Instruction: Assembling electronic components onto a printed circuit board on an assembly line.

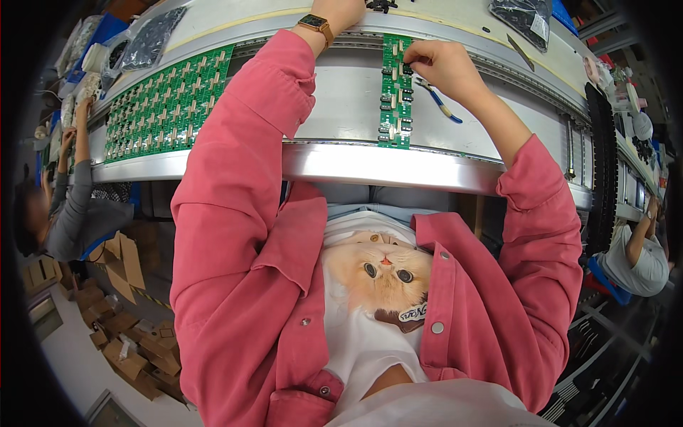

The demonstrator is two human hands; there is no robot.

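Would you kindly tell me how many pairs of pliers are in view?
1: a pair of pliers with blue-and-white handles, lying right of the narrow green circuit board, just below the right hand. Others may be hidden.

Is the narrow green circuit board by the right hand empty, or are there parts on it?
Not empty: the narrow green circuit board carries black components and pale connectors along its length. The right hand covers part.
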